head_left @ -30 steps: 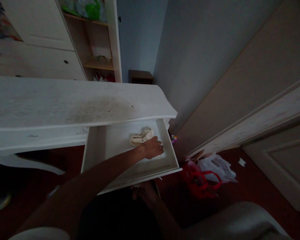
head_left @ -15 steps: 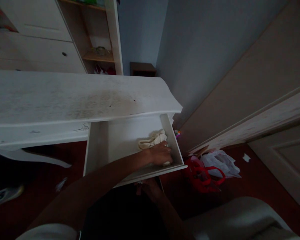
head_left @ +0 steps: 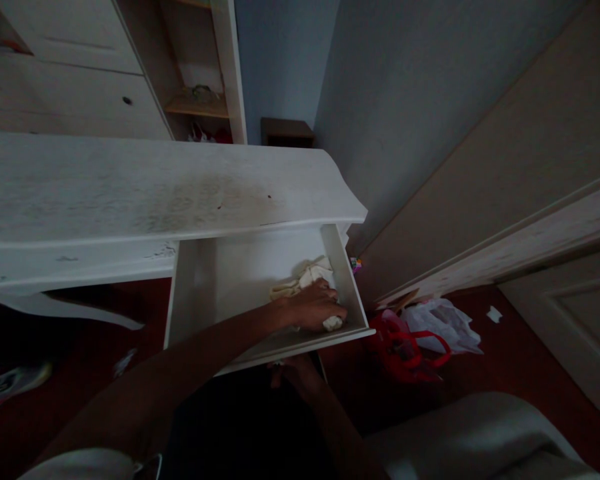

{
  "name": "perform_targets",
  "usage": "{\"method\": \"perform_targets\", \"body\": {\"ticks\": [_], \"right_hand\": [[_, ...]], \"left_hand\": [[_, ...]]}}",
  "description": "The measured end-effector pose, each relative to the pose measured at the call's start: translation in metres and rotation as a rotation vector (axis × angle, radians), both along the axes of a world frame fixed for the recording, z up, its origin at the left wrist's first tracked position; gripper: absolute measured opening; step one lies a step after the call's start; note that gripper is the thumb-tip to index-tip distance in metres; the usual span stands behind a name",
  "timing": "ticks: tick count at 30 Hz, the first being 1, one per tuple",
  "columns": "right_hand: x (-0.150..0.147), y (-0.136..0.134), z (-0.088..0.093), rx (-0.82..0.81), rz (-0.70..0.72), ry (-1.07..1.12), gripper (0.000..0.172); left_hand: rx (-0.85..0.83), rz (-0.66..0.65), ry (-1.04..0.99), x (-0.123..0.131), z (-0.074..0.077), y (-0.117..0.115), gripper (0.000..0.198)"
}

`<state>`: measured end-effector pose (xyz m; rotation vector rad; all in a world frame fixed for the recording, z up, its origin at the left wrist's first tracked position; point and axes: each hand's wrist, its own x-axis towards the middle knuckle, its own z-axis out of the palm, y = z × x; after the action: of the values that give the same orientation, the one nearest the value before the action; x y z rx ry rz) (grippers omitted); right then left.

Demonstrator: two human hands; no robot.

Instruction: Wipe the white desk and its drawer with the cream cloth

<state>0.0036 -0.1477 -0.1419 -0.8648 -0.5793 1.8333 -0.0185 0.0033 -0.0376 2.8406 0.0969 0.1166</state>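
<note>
My left hand [head_left: 316, 308] reaches down into a pulled-out white drawer [head_left: 245, 263]. It is closed on a crumpled cream cloth [head_left: 317, 270], pressed to the drawer's bottom near the front right corner. Folds of the cloth stick out behind the knuckles and past the fingertips. Just below the drawer's front edge is my right hand [head_left: 300, 373], its fingers curled. A small pale bit shows at those fingers, too dark to identify. The drawer belongs to a white table [head_left: 300, 180] with dark smudges on its top.
To the right on the dark red floor lie a red bag [head_left: 405, 353] and a white plastic bag [head_left: 443, 323]. A white cabinet [head_left: 85, 93] with shelves stands beyond the table. A wall [head_left: 405, 100] runs along the right. At lower left is a shoe [head_left: 15, 387].
My left hand has shifted slightly within the drawer's front right corner, and the cloth has bunched differently, spreading a little leftward. My right hand stays by the drawer's front.
</note>
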Motion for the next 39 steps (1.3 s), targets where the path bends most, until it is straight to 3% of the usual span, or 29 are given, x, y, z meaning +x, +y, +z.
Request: {"method": "perform_targets", "body": {"ticks": [9,19,23,26,31,39], "right_hand": [[0.002,0.0,-0.001,-0.004,0.028,0.0,0.036],[0.002,0.001,-0.003,-0.036,0.022,0.016,0.033],[0.003,0.001,-0.001,-0.025,0.022,-0.007,0.033],[0.002,0.001,0.001,-0.011,-0.001,-0.03,0.034],[0.0,0.001,-0.002,-0.02,-0.017,-0.022,0.035],[0.006,-0.001,-0.001,-0.021,-0.001,-0.043,0.037]], "left_hand": [[0.056,-0.091,0.115,0.021,-0.003,0.0,0.028],[-0.007,-0.065,0.335,0.036,0.025,0.0,0.028],[-0.042,-0.02,0.366,0.034,0.024,-0.001,0.022],[-0.01,0.001,0.315,0.017,0.018,0.0,0.021],[-0.013,0.06,0.181,-0.035,0.011,0.004,0.024],[-0.04,0.306,0.316,-0.104,0.019,0.004,0.034]]}}
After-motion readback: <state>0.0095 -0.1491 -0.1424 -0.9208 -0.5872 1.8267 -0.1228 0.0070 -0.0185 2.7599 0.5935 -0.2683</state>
